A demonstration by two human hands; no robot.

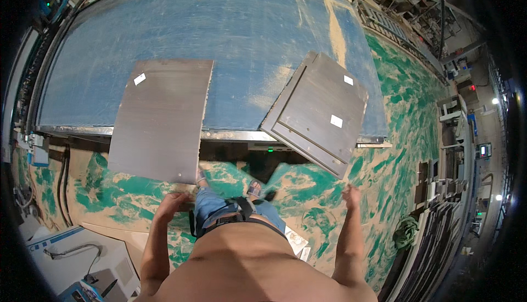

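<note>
My left hand (174, 201) hangs just below the near edge of a flat grey-brown panel (159, 121), apart from it. Its fingers are smeared, so whether they are spread or curled does not show. The panel bears a small white label and juts over the table's near edge toward me. On the right, my right hand (352, 196) is held below the corner of a small stack of similar panels (324, 104), not touching it. The fingers look curled in, with nothing visible in them. The stack lies askew, also overhanging the edge, with white labels on top.
Both panel groups rest on a wide blue worktable (230, 33) streaked with sawdust. The green floor (406, 110) is dusty too. Boards stand upright in a row (433, 241) at right, near a green cloth (405, 232). A white cabinet top (71, 258) stands at lower left.
</note>
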